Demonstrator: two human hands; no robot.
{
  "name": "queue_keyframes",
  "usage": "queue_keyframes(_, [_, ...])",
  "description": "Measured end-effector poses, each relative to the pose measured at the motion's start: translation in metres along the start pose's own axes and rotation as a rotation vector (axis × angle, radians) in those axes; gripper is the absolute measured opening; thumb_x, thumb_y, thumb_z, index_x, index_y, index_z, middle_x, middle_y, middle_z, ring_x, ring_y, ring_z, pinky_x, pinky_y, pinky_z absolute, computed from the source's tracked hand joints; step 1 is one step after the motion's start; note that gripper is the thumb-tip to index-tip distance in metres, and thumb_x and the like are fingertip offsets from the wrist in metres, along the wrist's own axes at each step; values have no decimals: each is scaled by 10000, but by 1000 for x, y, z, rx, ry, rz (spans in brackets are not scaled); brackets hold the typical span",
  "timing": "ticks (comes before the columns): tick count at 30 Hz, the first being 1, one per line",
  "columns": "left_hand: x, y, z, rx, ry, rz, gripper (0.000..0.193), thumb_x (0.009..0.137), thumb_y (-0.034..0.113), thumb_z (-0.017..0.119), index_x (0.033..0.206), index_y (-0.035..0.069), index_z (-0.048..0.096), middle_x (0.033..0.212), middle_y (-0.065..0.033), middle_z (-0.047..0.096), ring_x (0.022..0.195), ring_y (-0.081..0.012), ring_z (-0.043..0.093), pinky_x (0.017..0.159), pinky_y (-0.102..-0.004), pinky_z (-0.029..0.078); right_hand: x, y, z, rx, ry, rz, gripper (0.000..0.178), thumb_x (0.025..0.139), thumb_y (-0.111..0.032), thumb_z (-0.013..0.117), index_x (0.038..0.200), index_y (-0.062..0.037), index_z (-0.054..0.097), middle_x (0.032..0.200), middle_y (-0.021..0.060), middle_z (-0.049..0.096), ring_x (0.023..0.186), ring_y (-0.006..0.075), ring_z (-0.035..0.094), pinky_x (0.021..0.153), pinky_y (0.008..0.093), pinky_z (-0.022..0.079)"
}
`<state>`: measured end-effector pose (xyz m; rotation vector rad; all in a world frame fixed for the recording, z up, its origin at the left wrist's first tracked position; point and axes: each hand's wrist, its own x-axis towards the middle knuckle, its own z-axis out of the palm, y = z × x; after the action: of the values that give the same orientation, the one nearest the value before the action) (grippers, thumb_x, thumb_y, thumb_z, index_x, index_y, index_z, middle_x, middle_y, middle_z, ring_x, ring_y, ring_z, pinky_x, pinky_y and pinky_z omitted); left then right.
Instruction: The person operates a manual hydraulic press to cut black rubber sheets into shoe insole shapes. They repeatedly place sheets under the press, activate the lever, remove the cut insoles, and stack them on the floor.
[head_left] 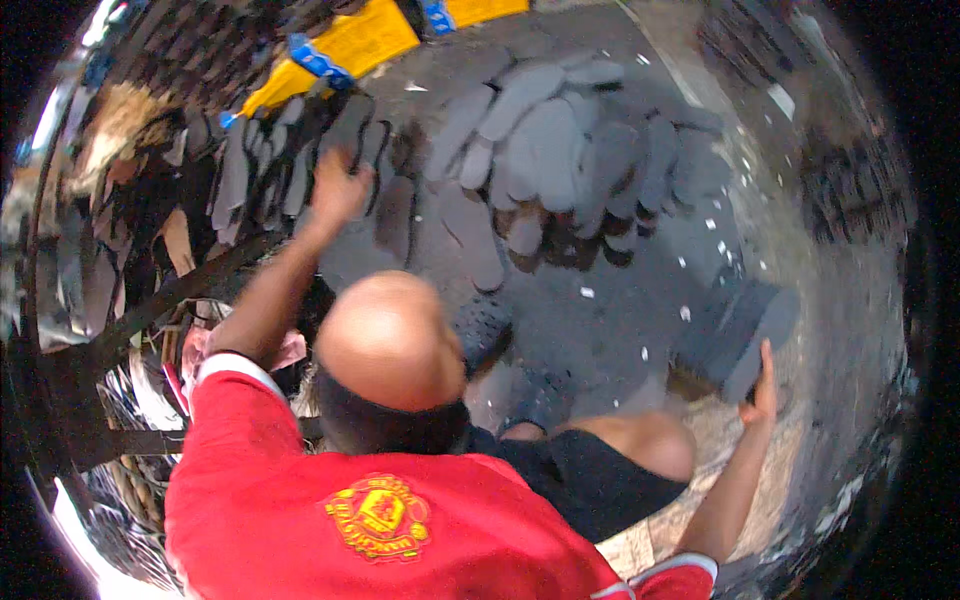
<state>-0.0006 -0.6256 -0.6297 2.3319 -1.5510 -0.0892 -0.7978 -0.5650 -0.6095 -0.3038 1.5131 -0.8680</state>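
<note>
My left hand point(340, 188) reaches out to the far left, over a row of dark grey shoe soles point(290, 165). Thumb and fingers look spread; the fingertips touch or hover just over the near end of one sole point(348, 122), though blur hides which. On the right, my right hand point(763, 392) grips the outer edge of a stack of dark grey soles point(745, 325), its fingers straight along the side and the thumb nearer me. The stack's underside is hidden. Between the hands lies a large overlapping heap of grey soles point(545, 145).
Yellow sacks with blue bands point(360, 45) lie at the back. A single sole point(472, 240) sits before the heap. White scraps point(587, 292) dot the dark floor. My black perforated clogs point(482, 330) and bent knees are close by. More soles point(855, 190) line the right; clutter fills the left.
</note>
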Motion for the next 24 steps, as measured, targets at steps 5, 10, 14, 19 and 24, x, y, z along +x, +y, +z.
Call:
queue_keyframes(5, [-107, -25, 93, -20, -380, -331, 757, 872, 378, 765, 1465, 23, 459, 1456, -233, 501, 1376, -442, 463, 1147, -528, 401, -17, -52, 3, -608, 399, 59, 854, 902, -581, 718, 1508, -31, 473, 1466, 153, 566, 1313, 278, 555, 1064, 405, 435])
queue_keyframes(10, [-115, 15, 107, 193, -287, -327, 828, 835, 402, 812, 1482, 67, 419, 1446, -211, 487, 1417, -394, 394, 1133, -572, 364, -55, -89, -4, -1075, 591, -470, 814, 900, -523, 739, 1472, 6, 502, 1474, 206, 539, 1330, 302, 534, 1113, 423, 400])
queue_keyframes(14, [-119, 34, 132, -331, -170, -19, 660, 891, 246, 744, 1430, 5, 447, 1372, -231, 510, 1309, -413, 458, 1088, -533, 372, -64, -85, 174, -1242, 442, -805, 644, 907, -359, 776, 1392, 13, 571, 1428, 203, 574, 1319, 322, 546, 1118, 414, 410])
queue_keyframes(19, [-58, 84, 175, -456, 159, 50, 511, 874, 104, 680, 1322, -31, 475, 1274, -236, 528, 1226, -432, 482, 1079, -529, 370, -17, 72, 394, -1264, -470, -699, 586, 853, -349, 808, 1339, -70, 637, 1293, 165, 667, 1189, 340, 646, 1022, 436, 507])
queue_keyframes(24, [51, 77, 172, -156, -127, -21, 927, 788, 270, 839, 1525, -18, 357, 1468, -270, 507, 1403, -413, 451, 1187, -443, 362, 40, 243, 477, -1505, -243, -1105, 671, 915, -302, 707, 1488, -46, 469, 1416, 245, 575, 1341, 384, 530, 1095, 473, 455])
